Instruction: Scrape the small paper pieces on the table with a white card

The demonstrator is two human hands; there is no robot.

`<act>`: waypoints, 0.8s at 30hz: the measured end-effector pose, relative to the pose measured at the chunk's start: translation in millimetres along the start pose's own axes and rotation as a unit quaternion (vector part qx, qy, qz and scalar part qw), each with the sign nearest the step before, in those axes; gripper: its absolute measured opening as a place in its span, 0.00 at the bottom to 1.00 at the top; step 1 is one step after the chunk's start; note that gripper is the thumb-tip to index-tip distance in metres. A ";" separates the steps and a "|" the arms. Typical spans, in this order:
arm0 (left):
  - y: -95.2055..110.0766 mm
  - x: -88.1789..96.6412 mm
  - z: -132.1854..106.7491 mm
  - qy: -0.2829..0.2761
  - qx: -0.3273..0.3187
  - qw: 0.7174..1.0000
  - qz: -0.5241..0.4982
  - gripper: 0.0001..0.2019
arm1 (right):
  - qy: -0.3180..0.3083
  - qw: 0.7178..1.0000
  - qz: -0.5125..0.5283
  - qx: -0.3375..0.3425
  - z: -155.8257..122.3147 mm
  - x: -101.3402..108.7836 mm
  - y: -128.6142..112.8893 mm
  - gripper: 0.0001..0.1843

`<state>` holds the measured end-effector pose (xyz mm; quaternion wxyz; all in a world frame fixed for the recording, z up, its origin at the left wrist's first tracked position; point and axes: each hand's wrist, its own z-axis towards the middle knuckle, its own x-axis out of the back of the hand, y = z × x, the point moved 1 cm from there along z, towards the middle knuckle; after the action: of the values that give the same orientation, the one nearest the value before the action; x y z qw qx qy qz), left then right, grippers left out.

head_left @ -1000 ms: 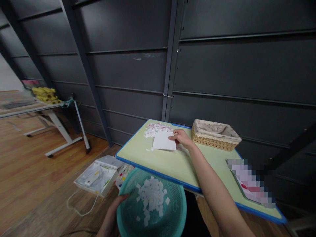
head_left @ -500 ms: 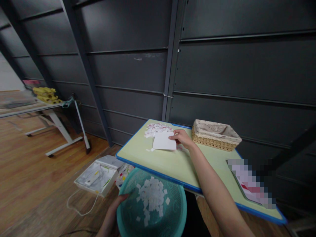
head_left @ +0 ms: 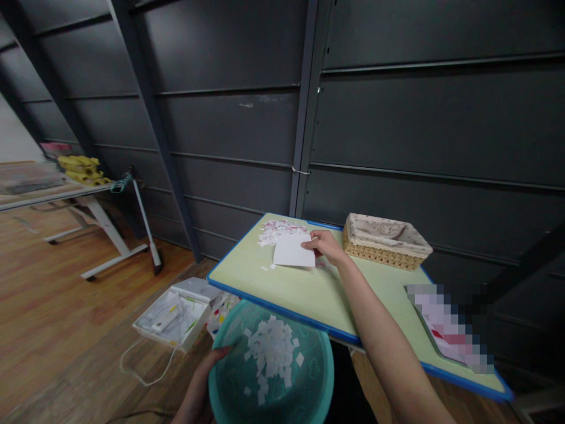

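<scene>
A white card (head_left: 293,251) is pinched at its right edge by my right hand (head_left: 324,245), just above the pale green table (head_left: 282,288). Behind the card lies a heap of small white and pinkish paper scraps (head_left: 282,228), partly covered by it. My left hand (head_left: 212,365) grips the left rim of a teal plastic basket (head_left: 325,377), thumb over the edge and other fingers hidden. Inside the basket, many small white paper pieces (head_left: 272,347) are spread over the bottom. The basket sits below the table's front edge.
A lined wicker basket (head_left: 384,259) stands at the table's back right. Nearer on the right lies a blurred-out flat item (head_left: 450,330). On the floor at left is an open white box (head_left: 172,318) with a cord. Another table (head_left: 88,191) stands far left, and a dark panelled wall (head_left: 229,123) rises behind.
Almost nothing differs. The card and my right hand have shifted very slightly; my left hand keeps its grip on the teal basket.
</scene>
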<state>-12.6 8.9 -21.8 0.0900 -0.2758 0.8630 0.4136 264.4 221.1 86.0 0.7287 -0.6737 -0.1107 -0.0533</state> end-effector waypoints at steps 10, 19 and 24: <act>1.0 -2.2 -3.6 0.004 -0.023 1.000 0.007 0.03 | -0.003 1.000 -0.014 0.013 2.3 6.0 2.2 0.14; 1.1 -1.5 -2.6 0.003 -0.008 1.000 0.000 0.05 | 0.005 0.999 -0.006 0.032 3.0 5.0 1.4 0.14; 0.5 -3.8 -2.0 -0.011 -0.007 1.000 -0.007 0.04 | -0.007 0.999 -0.027 0.026 1.2 3.4 0.1 0.14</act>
<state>-9.6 9.1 -18.7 0.0999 -0.2778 0.8572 0.4218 267.6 222.6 86.8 0.7435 -0.6517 -0.1351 -0.0655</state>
